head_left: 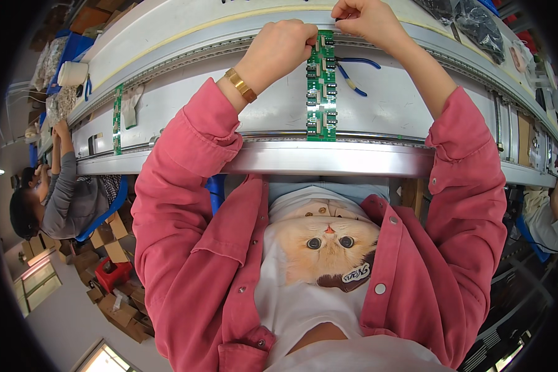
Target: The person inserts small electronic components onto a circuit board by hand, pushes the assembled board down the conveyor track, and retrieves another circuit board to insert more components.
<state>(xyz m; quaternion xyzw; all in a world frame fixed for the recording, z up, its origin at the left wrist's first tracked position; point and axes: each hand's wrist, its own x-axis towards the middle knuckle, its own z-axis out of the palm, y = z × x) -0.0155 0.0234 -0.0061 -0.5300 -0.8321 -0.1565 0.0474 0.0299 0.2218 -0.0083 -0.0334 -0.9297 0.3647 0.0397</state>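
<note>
A long green circuit board (321, 87) lies crosswise between the two rails of the conveyor, with rows of small black and pale parts on it. My left hand (278, 51), with a gold band at its wrist, is closed at the board's far left edge; what its fingertips pinch is hidden. Beyond the far rail, my right hand (367, 22) is closed in a pinch, with a tiny dark thing at its fingertips too small to name. Just right of the board rest pliers (358, 77) with blue and cream handles.
The near metal rail (328, 158) runs between my body and the board. Farther left, a second green board (117, 118) spans the rails beside a whitish cloth or glove (130, 106). Dark plastic bags (479, 31) lie at the far right. A co-worker (68, 198) sits at left.
</note>
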